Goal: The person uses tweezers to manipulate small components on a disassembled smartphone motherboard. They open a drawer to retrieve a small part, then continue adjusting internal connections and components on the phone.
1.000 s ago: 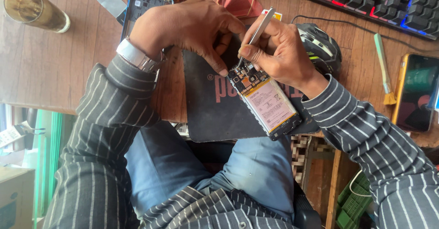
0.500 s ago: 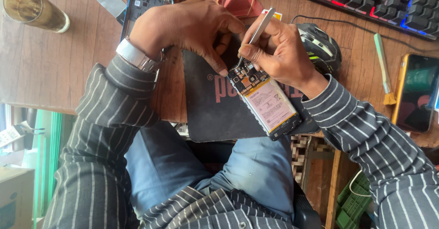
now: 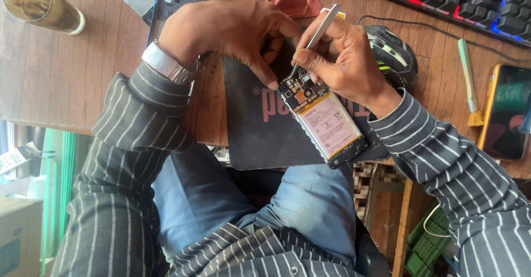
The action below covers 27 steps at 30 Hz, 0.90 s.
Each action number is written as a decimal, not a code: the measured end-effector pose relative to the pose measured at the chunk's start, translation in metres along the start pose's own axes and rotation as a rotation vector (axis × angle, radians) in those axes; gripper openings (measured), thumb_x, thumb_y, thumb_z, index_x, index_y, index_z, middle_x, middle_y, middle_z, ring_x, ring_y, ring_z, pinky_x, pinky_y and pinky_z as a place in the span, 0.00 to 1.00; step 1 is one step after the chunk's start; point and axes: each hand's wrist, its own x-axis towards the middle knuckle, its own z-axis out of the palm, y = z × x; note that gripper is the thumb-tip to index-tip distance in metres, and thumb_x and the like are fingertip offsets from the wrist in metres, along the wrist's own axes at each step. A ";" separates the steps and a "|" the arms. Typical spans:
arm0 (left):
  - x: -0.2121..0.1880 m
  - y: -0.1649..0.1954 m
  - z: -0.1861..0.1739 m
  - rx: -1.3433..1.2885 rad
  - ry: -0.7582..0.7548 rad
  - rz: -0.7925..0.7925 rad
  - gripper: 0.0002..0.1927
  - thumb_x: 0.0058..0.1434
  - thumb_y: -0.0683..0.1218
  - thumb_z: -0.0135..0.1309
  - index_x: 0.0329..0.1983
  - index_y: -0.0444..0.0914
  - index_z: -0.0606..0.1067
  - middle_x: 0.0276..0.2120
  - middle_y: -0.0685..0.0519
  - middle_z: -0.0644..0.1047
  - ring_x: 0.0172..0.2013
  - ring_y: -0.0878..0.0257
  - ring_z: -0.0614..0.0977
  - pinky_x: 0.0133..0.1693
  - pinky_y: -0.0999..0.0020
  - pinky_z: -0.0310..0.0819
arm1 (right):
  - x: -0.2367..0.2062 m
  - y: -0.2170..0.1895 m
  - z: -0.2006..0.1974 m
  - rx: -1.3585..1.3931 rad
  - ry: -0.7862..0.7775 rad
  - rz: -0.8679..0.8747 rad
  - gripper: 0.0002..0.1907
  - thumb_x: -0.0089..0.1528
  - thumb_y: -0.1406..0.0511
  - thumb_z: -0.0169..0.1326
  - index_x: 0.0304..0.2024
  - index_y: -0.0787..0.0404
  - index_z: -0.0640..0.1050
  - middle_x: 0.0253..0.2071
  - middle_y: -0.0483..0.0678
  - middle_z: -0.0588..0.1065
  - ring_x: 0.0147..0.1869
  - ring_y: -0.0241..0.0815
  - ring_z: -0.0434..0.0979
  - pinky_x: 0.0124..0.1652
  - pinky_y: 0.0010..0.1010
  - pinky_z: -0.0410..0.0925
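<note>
The opened phone [image 3: 323,123] lies back-up on a dark mat [image 3: 260,138] at the near edge of the desk [image 3: 83,83], its circuit board bared above a pale battery. The right hand [image 3: 345,61] pinches metal tweezers [image 3: 312,39], tips down on the board's upper corner. The left hand [image 3: 232,30] rests beside it, one fingertip pressed to the phone's top edge, its grip otherwise loose and holding nothing.

Doing this well seems to call for a steady left finger pinning the phone and a light, near-upright touch with the tips.

The battery carries a whitish rectangular label with small dark symbols. The mat shows large reddish lettering, half hidden. A second phone [image 3: 506,114] with a yellow rim lies at the right.
</note>
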 end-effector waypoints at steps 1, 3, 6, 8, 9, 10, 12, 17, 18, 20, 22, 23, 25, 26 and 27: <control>0.000 0.000 0.000 0.007 -0.004 -0.009 0.26 0.44 0.52 0.74 0.47 0.46 0.81 0.23 0.57 0.80 0.24 0.64 0.80 0.26 0.67 0.71 | 0.000 0.000 0.000 -0.009 -0.003 -0.002 0.07 0.71 0.69 0.59 0.42 0.64 0.73 0.30 0.43 0.76 0.28 0.27 0.73 0.30 0.20 0.65; 0.002 -0.001 0.001 -0.011 0.000 0.024 0.26 0.44 0.52 0.74 0.48 0.46 0.81 0.23 0.57 0.79 0.24 0.64 0.80 0.26 0.67 0.71 | 0.000 0.000 -0.001 -0.013 -0.010 -0.006 0.07 0.72 0.69 0.59 0.42 0.64 0.73 0.29 0.43 0.75 0.28 0.28 0.73 0.30 0.20 0.65; 0.001 -0.002 0.001 0.004 0.006 0.030 0.27 0.44 0.51 0.74 0.48 0.46 0.81 0.23 0.57 0.79 0.24 0.64 0.80 0.26 0.67 0.71 | 0.000 0.001 -0.001 -0.001 -0.012 0.000 0.07 0.72 0.69 0.59 0.42 0.64 0.73 0.29 0.43 0.75 0.28 0.28 0.72 0.30 0.20 0.65; 0.002 -0.002 0.002 0.012 0.005 0.026 0.27 0.44 0.51 0.74 0.48 0.46 0.81 0.23 0.57 0.79 0.23 0.64 0.80 0.26 0.66 0.71 | 0.000 0.001 -0.001 0.002 0.003 0.014 0.07 0.71 0.69 0.59 0.42 0.63 0.73 0.29 0.43 0.75 0.28 0.28 0.73 0.30 0.19 0.66; 0.002 -0.002 0.001 0.008 0.003 0.028 0.27 0.44 0.52 0.74 0.48 0.46 0.81 0.22 0.57 0.79 0.24 0.64 0.80 0.26 0.66 0.71 | -0.001 0.001 -0.001 0.002 0.000 0.011 0.07 0.72 0.69 0.59 0.42 0.63 0.73 0.30 0.43 0.75 0.28 0.28 0.73 0.30 0.19 0.66; 0.001 -0.002 0.001 0.004 0.001 0.028 0.27 0.44 0.52 0.74 0.48 0.46 0.81 0.22 0.57 0.79 0.24 0.64 0.80 0.26 0.66 0.71 | -0.001 0.001 0.000 0.002 -0.004 0.007 0.07 0.72 0.69 0.59 0.42 0.63 0.73 0.30 0.43 0.75 0.29 0.28 0.73 0.30 0.19 0.66; 0.001 -0.002 0.001 -0.006 -0.002 0.025 0.27 0.44 0.52 0.74 0.48 0.46 0.81 0.23 0.57 0.79 0.24 0.64 0.80 0.26 0.67 0.71 | -0.001 0.001 0.000 0.011 -0.006 0.004 0.07 0.72 0.69 0.59 0.43 0.63 0.73 0.30 0.43 0.75 0.29 0.28 0.73 0.31 0.19 0.66; -0.001 -0.003 0.002 -0.009 0.022 0.027 0.28 0.43 0.52 0.74 0.50 0.46 0.81 0.23 0.56 0.79 0.24 0.64 0.80 0.27 0.68 0.71 | 0.000 0.001 -0.001 -0.052 -0.010 -0.021 0.07 0.71 0.70 0.59 0.42 0.64 0.73 0.28 0.43 0.76 0.28 0.28 0.73 0.30 0.20 0.66; 0.000 -0.003 0.002 -0.028 0.018 0.038 0.28 0.43 0.51 0.74 0.50 0.46 0.81 0.23 0.56 0.79 0.24 0.65 0.80 0.27 0.68 0.71 | 0.000 0.001 -0.002 -0.031 -0.013 -0.016 0.07 0.72 0.70 0.59 0.42 0.64 0.73 0.29 0.43 0.76 0.28 0.28 0.73 0.31 0.20 0.66; 0.001 -0.004 0.002 -0.049 0.009 0.045 0.29 0.43 0.51 0.74 0.50 0.46 0.81 0.23 0.56 0.79 0.24 0.65 0.80 0.27 0.69 0.71 | 0.000 0.001 -0.002 0.009 -0.019 -0.007 0.07 0.72 0.70 0.59 0.42 0.64 0.73 0.30 0.44 0.75 0.29 0.28 0.73 0.31 0.19 0.65; 0.001 -0.005 0.002 -0.055 0.003 0.034 0.29 0.43 0.51 0.74 0.50 0.46 0.81 0.23 0.56 0.79 0.24 0.65 0.80 0.27 0.69 0.71 | 0.000 0.001 -0.001 0.019 -0.010 -0.001 0.07 0.72 0.69 0.59 0.43 0.64 0.73 0.30 0.44 0.76 0.29 0.28 0.73 0.31 0.19 0.66; 0.001 -0.005 0.002 -0.053 0.007 0.039 0.29 0.43 0.51 0.74 0.50 0.46 0.81 0.23 0.56 0.79 0.24 0.65 0.80 0.27 0.69 0.71 | -0.001 0.001 -0.001 0.024 -0.007 0.001 0.07 0.72 0.69 0.59 0.43 0.64 0.73 0.31 0.44 0.76 0.30 0.28 0.73 0.31 0.19 0.66; 0.002 -0.006 0.003 -0.047 0.014 0.055 0.28 0.43 0.51 0.74 0.50 0.45 0.81 0.23 0.57 0.79 0.24 0.66 0.80 0.27 0.69 0.71 | -0.001 0.001 -0.001 -0.012 -0.010 0.005 0.07 0.72 0.69 0.59 0.43 0.64 0.73 0.30 0.44 0.76 0.29 0.28 0.73 0.31 0.19 0.66; 0.002 -0.006 0.003 -0.048 0.014 0.054 0.29 0.43 0.51 0.74 0.50 0.45 0.81 0.22 0.56 0.79 0.24 0.66 0.80 0.27 0.69 0.71 | -0.001 0.000 0.000 -0.030 -0.012 0.006 0.07 0.71 0.69 0.59 0.42 0.64 0.73 0.29 0.44 0.77 0.28 0.28 0.74 0.31 0.19 0.66; 0.002 -0.007 0.003 -0.049 0.014 0.053 0.29 0.43 0.51 0.75 0.50 0.46 0.81 0.22 0.56 0.78 0.24 0.65 0.80 0.27 0.69 0.70 | -0.001 0.000 -0.001 -0.038 -0.016 -0.005 0.07 0.72 0.69 0.59 0.42 0.64 0.73 0.29 0.44 0.76 0.28 0.28 0.74 0.31 0.20 0.66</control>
